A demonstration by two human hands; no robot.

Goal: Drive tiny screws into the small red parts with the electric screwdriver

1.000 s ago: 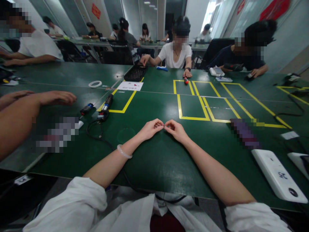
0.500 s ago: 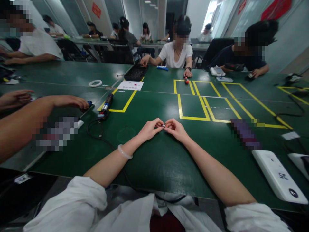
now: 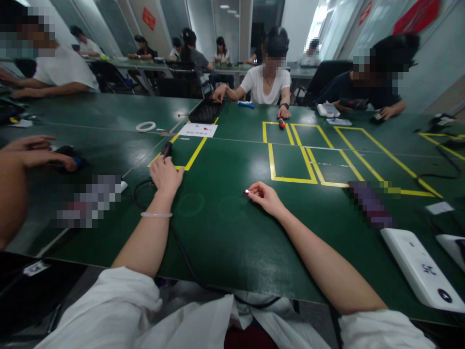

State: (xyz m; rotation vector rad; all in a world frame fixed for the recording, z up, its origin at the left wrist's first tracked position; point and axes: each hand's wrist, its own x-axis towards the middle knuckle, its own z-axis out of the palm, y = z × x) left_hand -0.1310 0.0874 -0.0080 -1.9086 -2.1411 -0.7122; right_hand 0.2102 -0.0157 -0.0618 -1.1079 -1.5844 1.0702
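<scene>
My left hand (image 3: 166, 175) lies over the black electric screwdriver (image 3: 167, 149), fingers spread and thumb off to the right. It hides the tool's middle and lower end. Only the dark upper end shows, so I cannot tell how firmly the fingers touch it. My right hand (image 3: 267, 196) hovers low over the table, thumb and fingertips pinched on a small white and red part (image 3: 246, 192). That part is too small to name. A black cable (image 3: 183, 254) runs from beside my left arm toward the table's near edge.
The green table (image 3: 218, 242) bears yellow tape outlines (image 3: 294, 181). A black tray (image 3: 207, 111), a paper sheet (image 3: 199, 130) and a white ring (image 3: 146, 126) lie farther back. To the right is a white power bank (image 3: 423, 269). A co-worker's hand (image 3: 60, 157) is at left.
My left hand has let go of the small part and moved left onto the electric screwdriver. My right hand keeps the part in place. The left co-worker's arm has drawn back to the left.
</scene>
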